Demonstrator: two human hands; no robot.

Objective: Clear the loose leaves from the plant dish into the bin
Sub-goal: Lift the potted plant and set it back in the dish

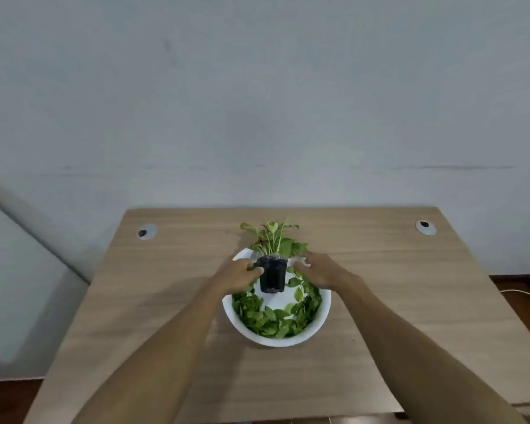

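Note:
A white round dish (323, 313) stands in the middle of the wooden table, with several loose green leaves (273, 321) piled around its inside. A small black pot (273, 276) with a green plant (274, 240) is over the dish, tilted away from me, its base looking lifted off the dish floor. My left hand (237, 273) grips the pot's left side. My right hand (322, 270) holds its right side near the rim. No bin is in view.
The wooden table (166, 316) runs back to a pale wall. Two round cable holes sit near its far corners (146, 231) (425, 227). A white cable (520, 292) lies on the dark floor at the right.

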